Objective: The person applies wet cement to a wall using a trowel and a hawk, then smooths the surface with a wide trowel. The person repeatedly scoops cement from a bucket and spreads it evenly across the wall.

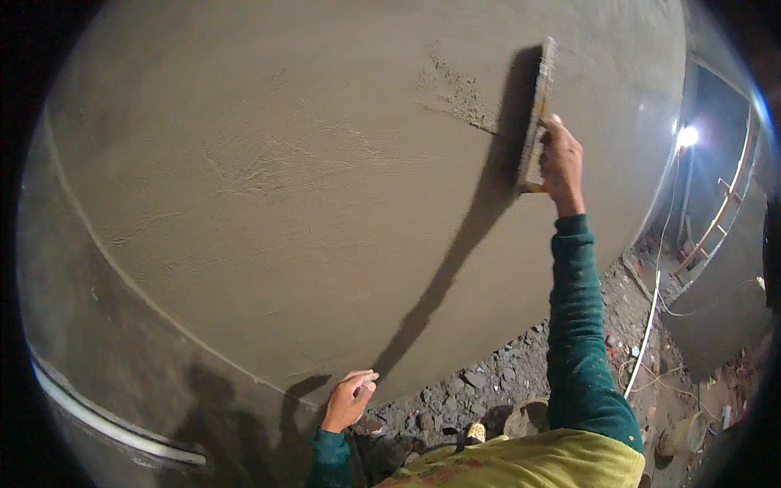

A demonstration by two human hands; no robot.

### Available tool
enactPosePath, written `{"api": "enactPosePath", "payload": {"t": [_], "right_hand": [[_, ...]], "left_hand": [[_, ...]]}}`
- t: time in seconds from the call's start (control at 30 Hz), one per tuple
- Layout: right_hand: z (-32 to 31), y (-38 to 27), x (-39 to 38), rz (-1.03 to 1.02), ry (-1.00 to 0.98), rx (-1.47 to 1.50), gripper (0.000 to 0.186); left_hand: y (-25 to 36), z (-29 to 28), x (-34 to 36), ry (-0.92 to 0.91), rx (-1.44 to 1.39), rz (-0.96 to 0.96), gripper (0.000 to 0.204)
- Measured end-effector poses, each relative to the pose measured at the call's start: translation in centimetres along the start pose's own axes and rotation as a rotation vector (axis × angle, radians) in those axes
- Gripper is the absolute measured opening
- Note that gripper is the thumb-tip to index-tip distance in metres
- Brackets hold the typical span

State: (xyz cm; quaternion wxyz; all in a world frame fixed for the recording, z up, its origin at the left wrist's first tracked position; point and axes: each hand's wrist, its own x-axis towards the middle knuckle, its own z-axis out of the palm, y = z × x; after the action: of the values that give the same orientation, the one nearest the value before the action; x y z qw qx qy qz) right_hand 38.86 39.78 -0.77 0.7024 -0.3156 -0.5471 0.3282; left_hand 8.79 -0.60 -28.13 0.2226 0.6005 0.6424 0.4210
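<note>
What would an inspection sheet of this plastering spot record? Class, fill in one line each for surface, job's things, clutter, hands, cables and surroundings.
Surface: plastered wall, grey and mostly smooth, with a rough patch near the tool.
Job's things: flat wooden float, held edge-on against the wall.
Clutter: stones and rubble on the ground at the wall's foot.
Hands: right hand raised, gripping the float; left hand low, empty, fingers close to the wall.
Cables: white cable running across the ground towards the lamp.
Surroundings: bright lamp at right; wooden ladder leaning beyond it; dim otherwise.
</note>
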Motion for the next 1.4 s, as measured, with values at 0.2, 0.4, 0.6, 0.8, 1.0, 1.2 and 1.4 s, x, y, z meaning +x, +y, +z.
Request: {"api": "enactPosePath", "payload": {"t": [0.2, 0.4, 0.6, 0.8, 1.0, 1.2, 1.4], "right_hand": [[10.7, -7.2, -8.9, -0.262, -0.206, -0.134, 0.044], [20.6, -13.3, -17.3, -0.434, -0.350, -0.275, 0.050], [19.3, -14.9, -20.3, -0.350, -0.534, 0.061, 0.059], [4.5, -5.9, -14.5, -0.075, -0.141, 0.413, 0.029], [-11.0, 10.6, -16.8, 0.669, 0.236, 0.643, 0.054], [-24.9, 22.3, -6.9, 0.532, 0.368, 0.567, 0.051], [-36.1, 28.9, 8.8, 0.461, 0.349, 0.199, 0.048]], "left_hand": [[-2.1, -1.5, -1.6, -0.001, -0.049, -0.033, 0.032], [-1.5, -1.7, -2.8, -0.061, 0.027, -0.046, 0.032], [-1.4, -1.6, -5.4, -0.055, 0.091, -0.104, 0.034], [-1.5, -0.2, -6.8, -0.149, 0.022, -0.152, 0.035], [-1.0, 3.6, -3.4, -0.282, 0.089, -0.169, 0.039], [1.8, 12.3, 6.8, -0.424, 0.048, -0.157, 0.035], [7.5, 22.4, 15.2, -0.566, 0.130, -0.105, 0.033]]}}
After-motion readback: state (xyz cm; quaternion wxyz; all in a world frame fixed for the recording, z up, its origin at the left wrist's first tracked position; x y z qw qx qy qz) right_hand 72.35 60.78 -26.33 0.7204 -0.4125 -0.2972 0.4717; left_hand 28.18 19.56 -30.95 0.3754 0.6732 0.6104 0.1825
